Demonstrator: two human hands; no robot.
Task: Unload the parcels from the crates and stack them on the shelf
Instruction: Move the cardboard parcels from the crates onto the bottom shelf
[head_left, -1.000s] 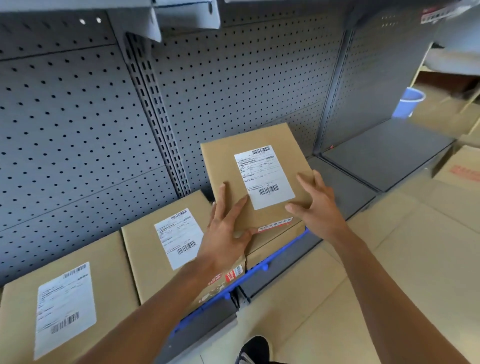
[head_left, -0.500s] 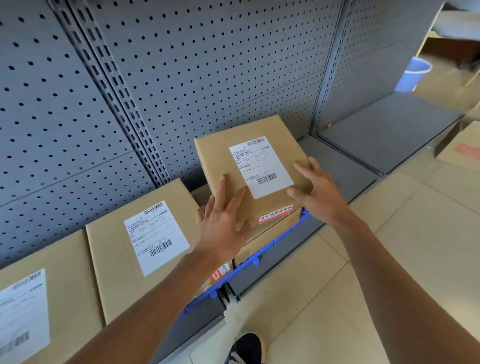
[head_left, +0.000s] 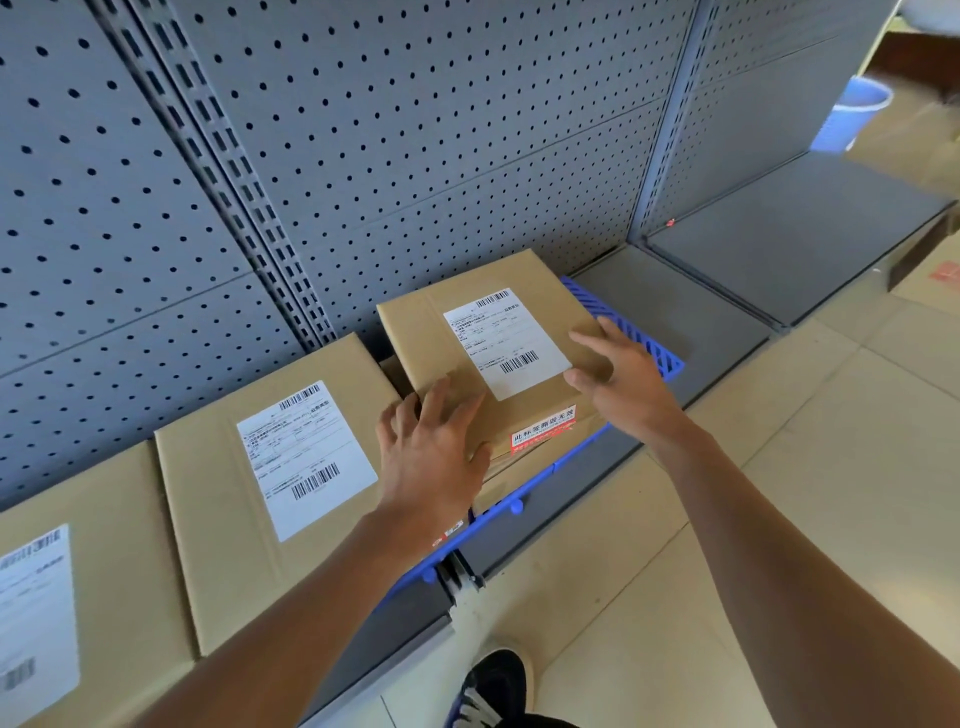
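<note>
Both hands (head_left: 434, 457) (head_left: 626, 384) flat on top parcel (head_left: 483, 358)

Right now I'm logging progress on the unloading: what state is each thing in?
Top parcel: in the blue crate, lying flat, label up.
Blue crate: on the shelf, parcels inside.
Middle parcel: flat on the shelf, label up.
Left hand: fingers spread on the top parcel's near corner.
Right hand: open at its right edge.
</note>
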